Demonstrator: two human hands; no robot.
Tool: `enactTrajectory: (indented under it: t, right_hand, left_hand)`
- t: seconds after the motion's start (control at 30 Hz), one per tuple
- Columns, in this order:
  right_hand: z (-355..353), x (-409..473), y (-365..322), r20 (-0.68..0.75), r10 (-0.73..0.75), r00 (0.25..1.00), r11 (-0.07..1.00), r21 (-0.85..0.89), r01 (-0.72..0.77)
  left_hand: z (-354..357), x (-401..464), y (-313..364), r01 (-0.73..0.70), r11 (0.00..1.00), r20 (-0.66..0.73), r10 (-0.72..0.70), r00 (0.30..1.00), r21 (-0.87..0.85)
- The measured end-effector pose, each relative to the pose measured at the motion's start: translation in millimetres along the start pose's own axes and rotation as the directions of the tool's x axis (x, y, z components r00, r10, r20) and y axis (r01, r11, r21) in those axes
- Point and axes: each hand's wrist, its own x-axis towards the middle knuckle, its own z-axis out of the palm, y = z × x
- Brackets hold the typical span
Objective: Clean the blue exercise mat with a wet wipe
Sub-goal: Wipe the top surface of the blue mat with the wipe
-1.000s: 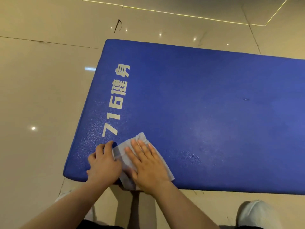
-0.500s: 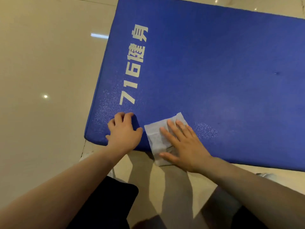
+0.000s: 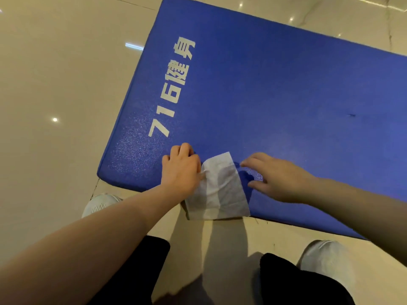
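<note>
The blue exercise mat (image 3: 275, 95) lies on the floor, with white print "716" and characters near its left end. A white wet wipe (image 3: 218, 190) lies spread on the mat's near edge and hangs over it toward me. My left hand (image 3: 180, 170) sits at the wipe's left edge with its fingers curled on the mat, and its thumb side pinches that edge. To the right of the wipe is my right hand (image 3: 277, 179), off the wipe, fingers spread and loosely bent just above the mat.
Glossy beige floor tiles (image 3: 55, 84) surround the mat. My two white shoes (image 3: 99, 204) (image 3: 326, 258) and dark trouser legs (image 3: 297, 282) are at the bottom, close to the mat's near edge. A small dark mark (image 3: 352, 115) shows on the mat at the right.
My right hand has lifted off the wipe and moved right. My left hand has come against the wipe's left edge. The wipe now lies wider and hangs over the mat's edge.
</note>
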Motion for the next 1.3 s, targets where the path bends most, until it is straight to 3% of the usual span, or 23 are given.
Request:
enactTrajectory:
  t: [0.07, 0.13, 0.23, 0.4, 0.47, 0.53, 0.63, 0.7, 0.83, 0.9, 0.97, 1.03, 1.1, 1.17, 1.3]
  right_hand:
    - [2.9, 15.9, -10.6, -0.062, 0.050, 0.997, 0.987, 0.157, -0.040]
    - [-2.4, 35.0, -20.7, -0.086, 0.011, 0.996, 0.997, 0.077, -0.005]
    - [-19.3, 48.1, -26.5, -0.139, -0.061, 0.988, 0.994, -0.097, 0.047]
    - [-40.9, 38.7, -4.2, -0.429, -0.040, 0.902, 0.999, -0.037, 0.027]
    - [-34.1, 31.6, -1.3, -0.459, -0.065, 0.886, 0.998, -0.023, 0.061]
    - [-14.0, 29.1, -0.7, -0.393, -0.111, 0.913, 0.994, -0.064, 0.093]
    - [15.7, 28.5, 4.6, -0.265, -0.166, 0.950, 0.978, -0.171, 0.123]
    - [30.3, 27.8, 10.7, -0.197, -0.132, 0.971, 0.981, -0.167, 0.099]
    - [49.5, 19.8, 11.5, -0.272, -0.179, 0.945, 0.962, -0.251, 0.110]
    - [50.0, 15.5, 8.1, -0.239, -0.147, 0.960, 0.963, -0.256, 0.084]
    - [47.1, 13.0, 4.6, -0.182, -0.088, 0.979, 0.961, -0.275, 0.035]
    - [38.5, 13.5, -2.5, -0.222, -0.062, 0.973, 0.960, -0.281, -0.003]
    - [25.8, 20.2, -9.5, -0.305, -0.003, 0.952, 0.984, -0.173, -0.053]
    - [11.6, 36.3, -8.3, -0.368, 0.102, 0.924, 0.995, 0.025, -0.100]
    - [-13.2, 70.5, -5.3, -0.252, 0.253, 0.934, 0.952, 0.238, -0.193]
  left_hand:
    - [-1.3, 0.0, 0.9, -0.082, 0.997, -0.070, 0.082, 0.994, 0.011]
    - [-9.5, -0.8, 0.6, -0.284, 0.957, -0.244, 0.263, 0.934, -0.057]
    - [-29.2, 2.6, 0.1, -0.470, 0.876, -0.477, 0.369, 0.797, -0.107]
    - [-73.2, 26.5, 3.3, -0.434, 0.898, -0.417, 0.370, 0.830, -0.066]
    - [-78.8, 30.9, 1.4, -0.470, 0.883, -0.384, 0.431, 0.817, -0.010]
    - [-69.2, 28.7, -4.5, -0.534, 0.844, -0.293, 0.523, 0.800, 0.048]
    - [-40.9, 16.0, -16.9, -0.534, 0.838, -0.048, 0.541, 0.840, 0.113]
    - [-23.0, 8.2, -27.8, -0.574, 0.799, -0.014, 0.585, 0.811, 0.179]
    - [-3.8, -7.5, -33.6, -0.504, 0.833, 0.211, 0.462, 0.861, 0.230]
    - [-3.7, -11.5, -32.3, -0.467, 0.863, 0.194, 0.433, 0.880, 0.192]
    - [-7.3, -9.9, -29.3, -0.409, 0.909, 0.083, 0.403, 0.911, 0.079]
    - [-11.7, -2.9, -22.1, -0.292, 0.955, 0.026, 0.294, 0.955, -0.058]
    - [-15.7, 8.1, -12.5, -0.168, 0.978, 0.029, 0.173, 0.985, -0.125]
    - [-20.1, 22.7, -4.3, -0.085, 0.993, 0.085, 0.092, 0.992, -0.081]
    - [-24.5, 42.2, 0.4, 0.024, 0.970, 0.071, -0.007, 0.997, -0.242]
